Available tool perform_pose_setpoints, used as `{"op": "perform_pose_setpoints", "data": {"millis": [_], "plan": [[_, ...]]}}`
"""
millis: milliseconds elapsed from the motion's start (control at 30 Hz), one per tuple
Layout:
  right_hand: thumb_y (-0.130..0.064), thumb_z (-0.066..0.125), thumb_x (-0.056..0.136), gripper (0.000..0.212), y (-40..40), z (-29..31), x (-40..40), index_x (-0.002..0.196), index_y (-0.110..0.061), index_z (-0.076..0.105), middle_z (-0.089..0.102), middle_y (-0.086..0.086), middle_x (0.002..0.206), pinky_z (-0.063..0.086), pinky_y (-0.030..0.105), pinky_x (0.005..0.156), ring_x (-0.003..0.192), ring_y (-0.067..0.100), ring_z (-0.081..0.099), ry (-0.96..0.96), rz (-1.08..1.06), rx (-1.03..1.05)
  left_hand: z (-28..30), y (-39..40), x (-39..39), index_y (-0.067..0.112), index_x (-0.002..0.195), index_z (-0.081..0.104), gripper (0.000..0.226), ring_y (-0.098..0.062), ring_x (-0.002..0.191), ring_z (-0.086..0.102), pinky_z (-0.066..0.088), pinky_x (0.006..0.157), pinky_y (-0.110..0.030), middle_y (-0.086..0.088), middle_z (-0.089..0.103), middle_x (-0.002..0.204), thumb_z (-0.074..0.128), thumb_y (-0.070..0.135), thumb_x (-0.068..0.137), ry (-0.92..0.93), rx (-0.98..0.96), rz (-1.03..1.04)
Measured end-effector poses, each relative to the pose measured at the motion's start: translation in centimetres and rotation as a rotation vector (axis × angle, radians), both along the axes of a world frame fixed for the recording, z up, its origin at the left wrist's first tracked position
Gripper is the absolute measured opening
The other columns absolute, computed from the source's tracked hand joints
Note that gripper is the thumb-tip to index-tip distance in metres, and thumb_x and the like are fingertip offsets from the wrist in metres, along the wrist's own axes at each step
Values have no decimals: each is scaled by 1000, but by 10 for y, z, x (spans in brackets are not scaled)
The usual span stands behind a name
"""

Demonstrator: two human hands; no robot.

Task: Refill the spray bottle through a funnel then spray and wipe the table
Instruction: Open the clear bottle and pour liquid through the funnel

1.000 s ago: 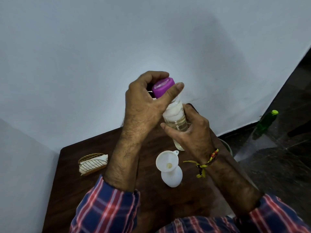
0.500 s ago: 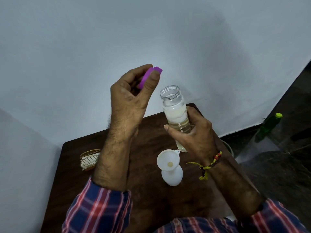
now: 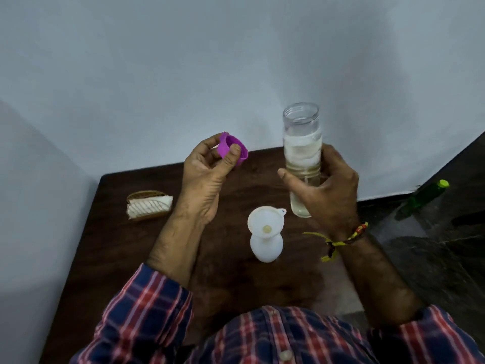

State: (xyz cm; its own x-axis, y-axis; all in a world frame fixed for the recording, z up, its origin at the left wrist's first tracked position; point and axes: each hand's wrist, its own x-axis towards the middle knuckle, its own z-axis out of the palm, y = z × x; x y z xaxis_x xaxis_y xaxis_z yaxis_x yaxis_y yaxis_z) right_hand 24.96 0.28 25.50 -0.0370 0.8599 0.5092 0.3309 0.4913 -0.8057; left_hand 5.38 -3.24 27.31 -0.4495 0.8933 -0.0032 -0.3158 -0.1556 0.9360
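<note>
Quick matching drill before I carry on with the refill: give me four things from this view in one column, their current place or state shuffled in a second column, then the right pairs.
Things:
1. purple cap
2. clear bottle
3. white funnel
4. green bottle

Places or states:
A. lying on the dark floor, right of the table
B. seated in the neck of the white spray bottle
C. pinched in the left hand
D. uncapped, upright, gripped by the right hand

Pairs: 1-C, 2-D, 3-B, 4-A
</note>
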Motion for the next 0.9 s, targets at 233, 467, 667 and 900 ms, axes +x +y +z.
{"op": "perform_pose_setpoints", "data": {"millis": [233, 467, 667, 900], "plan": [[-35, 87, 73, 40, -3, -14, 0, 99, -12, 66, 68, -15, 83, 55, 21, 71, 76, 0, 67, -40, -8, -17, -72, -18, -11, 8, 110, 63, 50, -7, 92, 67, 53, 78, -20, -2, 68, 103, 84, 14, 66, 162, -59, 103], [-30, 87, 74, 42, -8, -32, 8, 103, -9, 66, 65, -21, 85, 49, 12, 73, 76, -8, 63, -70, -35, -48, -151, -36, -28, 7, 116, 67, 48, 2, 91, 67, 55, 75, -17, 3, 69, 105, 85, 6, 72, 328, -262, 144], [-29, 87, 74, 42, -14, -50, 18, 104, -8, 66, 64, -22, 88, 46, 7, 72, 77, -12, 62, -99, -61, -94, -217, -45, -28, 19, 111, 64, 58, -16, 101, 65, 55, 83, -30, 5, 68, 108, 93, 23, 62, 585, -545, 32], [-32, 87, 73, 45, -20, -67, 22, 107, -12, 66, 69, -16, 92, 51, 11, 75, 82, -8, 66, -128, -42, -144, -264, -53, -38, 25, 113, 57, 58, -21, 110, 55, 46, 93, -39, 1, 60, 115, 88, 35, 65, 999, -716, -198]]}}
